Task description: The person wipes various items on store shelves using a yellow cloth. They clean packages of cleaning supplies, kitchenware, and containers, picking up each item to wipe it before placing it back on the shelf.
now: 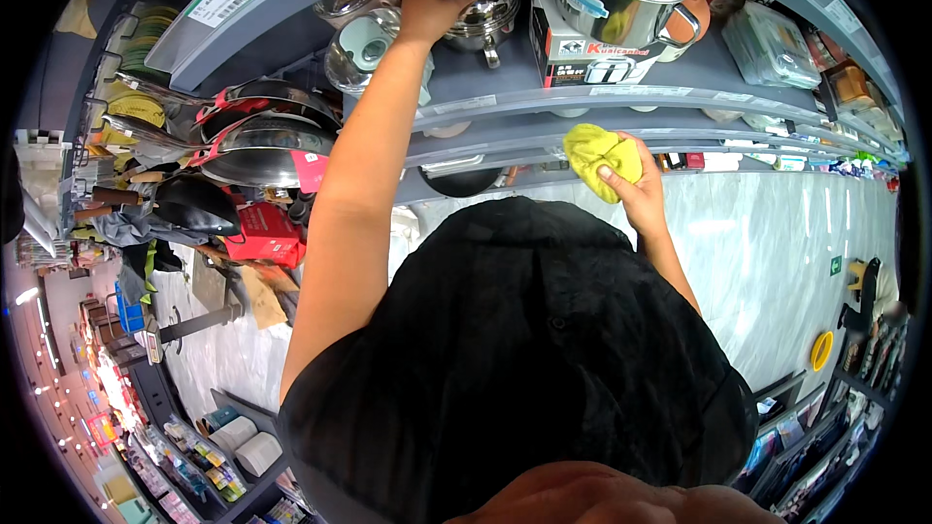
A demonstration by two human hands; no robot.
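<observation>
My left hand (437,6) reaches onto the grey shelf and grips the top of a shiny stainless-steel lidded pot (491,6) by its lid knob. My right hand (633,182) holds a folded yellow-green cloth (601,159) in front of the shelf edge, thumb on top. Left of the steel pot stand a clear-lidded container (357,44) and another metal vessel (353,1), partly behind my left forearm. To the pot's right, a large steel pot with a side handle (619,7) rests on a printed cardboard box (575,58).
Frying pans (269,149) and a black wok (195,204) hang at the left, above a red box (266,235). An upper shelf edge (240,11) curves over my left arm. Plastic containers (772,44) fill the shelf's right part. A person (863,306) is far off at right.
</observation>
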